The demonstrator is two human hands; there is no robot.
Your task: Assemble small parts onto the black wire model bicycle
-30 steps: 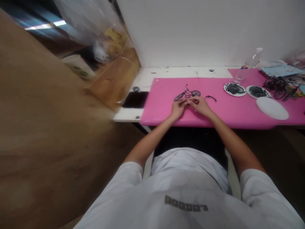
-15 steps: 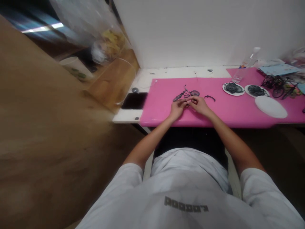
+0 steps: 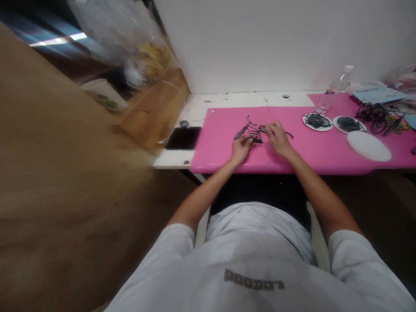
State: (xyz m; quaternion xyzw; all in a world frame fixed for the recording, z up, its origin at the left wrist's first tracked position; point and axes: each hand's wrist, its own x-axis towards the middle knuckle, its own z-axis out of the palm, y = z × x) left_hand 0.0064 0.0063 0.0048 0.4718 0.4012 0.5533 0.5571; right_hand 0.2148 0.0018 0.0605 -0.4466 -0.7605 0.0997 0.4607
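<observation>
A small dark model bicycle point(image 3: 249, 127) lies over the pink sheet in front of me, its handlebar pointing away. My left hand point(image 3: 241, 149) is closed on its lower side, fingertips pinching near a black part point(image 3: 257, 140). On the other side, my right hand point(image 3: 277, 135) has its fingers closed on the rear of the bicycle and covers most of that wheel. A curved dark strip point(image 3: 289, 135) rests just beyond the right hand, partly hidden by it.
To the right stand two plates of black parts point(image 3: 317, 121) point(image 3: 349, 124), a bare white plate point(image 3: 368, 146), a clear bottle point(image 3: 332, 93) and a heap of dark model bicycles point(image 3: 377, 118). A black tablet-like slab point(image 3: 183, 138) lies left of the pink sheet point(image 3: 221, 162).
My right hand has moved from beside the left hand, up and right to the bicycle's rear. The bicycle has shifted slightly left, and the black part by my left hand now shows.
</observation>
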